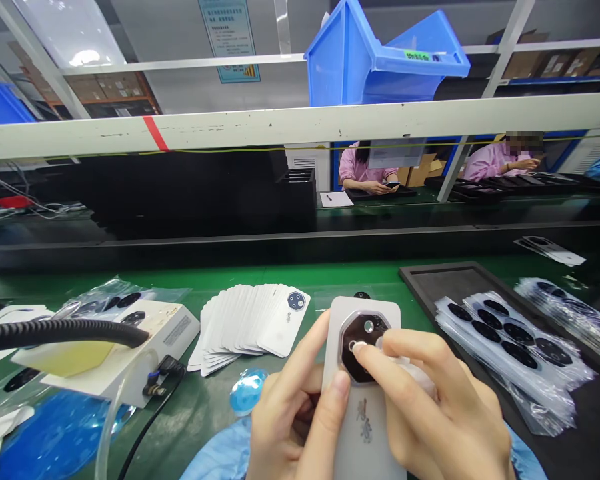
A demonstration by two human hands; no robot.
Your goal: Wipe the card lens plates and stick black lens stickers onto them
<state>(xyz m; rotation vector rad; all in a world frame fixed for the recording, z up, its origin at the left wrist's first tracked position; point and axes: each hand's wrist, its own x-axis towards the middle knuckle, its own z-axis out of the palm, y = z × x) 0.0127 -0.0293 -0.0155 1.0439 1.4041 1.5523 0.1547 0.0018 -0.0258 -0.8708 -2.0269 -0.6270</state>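
My left hand (300, 413) is closed around the left edge of a white phone back cover (375, 427), holding it upright with its outer face toward me. A dark octagonal camera plate (357, 367) with round lens rings sits near its top. My right hand (445, 400) presses its index fingertip on this plate. Under its curled fingers shows a crumpled white wipe (417, 375), mostly hidden. Left of my hands lies a fanned stack of white phone-shaped sheets (240, 320), the top one with a camera print. A round blue film piece (247, 390) lies nearby.
At right, a black foam tray (425, 283) holds bagged dark camera plates (505, 340). A white box device (173, 327) with a black corrugated hose (65, 333) stands at left, beside blue film (55, 433). Beyond the rail, two people in pink sit working; a blue bin (345, 60) hangs above.
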